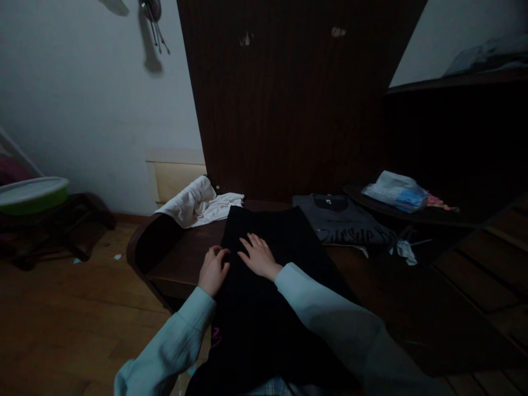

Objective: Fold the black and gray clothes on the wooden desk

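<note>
A black garment lies stretched over a dark wooden table and runs down toward me. My right hand rests flat on the cloth with its fingers spread. At the garment's left edge my left hand has its fingers curled over the cloth's side. Both arms wear pale blue sleeves.
A crumpled white garment lies at the table's far left corner. A folded grey printed shirt sits to the right, with a plastic bag on a dark ledge beyond. A dark wooden panel stands behind. A green-rimmed basin rests on a stool at left.
</note>
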A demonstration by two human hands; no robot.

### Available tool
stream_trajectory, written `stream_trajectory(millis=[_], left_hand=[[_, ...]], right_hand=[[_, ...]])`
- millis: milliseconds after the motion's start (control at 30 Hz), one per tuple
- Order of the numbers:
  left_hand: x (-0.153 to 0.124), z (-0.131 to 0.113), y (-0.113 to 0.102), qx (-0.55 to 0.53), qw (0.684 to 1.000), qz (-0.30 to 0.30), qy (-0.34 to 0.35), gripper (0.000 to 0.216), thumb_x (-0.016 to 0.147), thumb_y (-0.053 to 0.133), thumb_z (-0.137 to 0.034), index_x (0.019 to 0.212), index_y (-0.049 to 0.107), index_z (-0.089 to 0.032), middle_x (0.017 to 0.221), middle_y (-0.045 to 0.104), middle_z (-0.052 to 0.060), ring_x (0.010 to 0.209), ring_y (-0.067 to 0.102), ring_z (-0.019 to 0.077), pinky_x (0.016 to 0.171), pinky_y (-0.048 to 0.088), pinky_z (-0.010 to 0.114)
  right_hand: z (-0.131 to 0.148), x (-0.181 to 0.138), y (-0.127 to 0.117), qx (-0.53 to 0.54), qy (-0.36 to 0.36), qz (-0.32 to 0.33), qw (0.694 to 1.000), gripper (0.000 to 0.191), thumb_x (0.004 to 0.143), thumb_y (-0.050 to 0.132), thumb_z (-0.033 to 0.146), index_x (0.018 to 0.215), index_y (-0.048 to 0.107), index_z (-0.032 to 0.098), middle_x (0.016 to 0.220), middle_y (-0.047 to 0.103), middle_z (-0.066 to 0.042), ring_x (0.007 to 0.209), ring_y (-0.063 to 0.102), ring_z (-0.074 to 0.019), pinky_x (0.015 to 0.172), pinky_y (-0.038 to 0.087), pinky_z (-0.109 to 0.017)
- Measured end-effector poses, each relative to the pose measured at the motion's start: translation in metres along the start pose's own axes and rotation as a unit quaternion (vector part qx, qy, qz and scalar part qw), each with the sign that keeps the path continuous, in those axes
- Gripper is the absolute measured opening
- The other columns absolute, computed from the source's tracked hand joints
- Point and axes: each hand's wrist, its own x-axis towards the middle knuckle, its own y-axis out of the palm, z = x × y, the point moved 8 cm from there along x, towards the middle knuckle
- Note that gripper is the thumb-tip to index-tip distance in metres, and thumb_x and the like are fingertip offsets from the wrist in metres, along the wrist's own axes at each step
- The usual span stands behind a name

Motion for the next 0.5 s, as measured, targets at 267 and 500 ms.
stream_trajectory(millis=[267, 500], left_hand=[[0.029, 0.014, 0.006, 0.020, 0.999, 0.040, 0.006, 0.031, 0.066, 0.049, -0.010, 0.095, 0.059, -0.018, 0.097, 0.044, 0.006, 0.091, 0.052, 0.0195, 0.088, 0.041, 0.032], [0.060, 0.025, 0.004, 0.093, 0.985, 0.142, -0.004, 0.032, 0.069, 0.050, -0.017, 0.099, 0.059, -0.020, 0.097, 0.048, 0.006, 0.083, 0.055, 0.0182, 0.077, 0.044, 0.029]], right_hand=[[-0.002, 0.027, 0.005, 0.008, 0.025, 0.040, 0.999, 0.055, 0.085, 0.027, 0.048, 0.133, 0.030, 0.021, 0.142, 0.022, -0.008, 0.130, 0.015, -0.0207, 0.103, 0.013, -0.039], [-0.003, 0.055, 0.007, 0.009, 0.021, 0.037, 0.999, 0.054, 0.086, 0.026, 0.047, 0.132, 0.030, 0.020, 0.142, 0.023, -0.007, 0.130, 0.015, -0.0208, 0.102, 0.015, -0.040]])
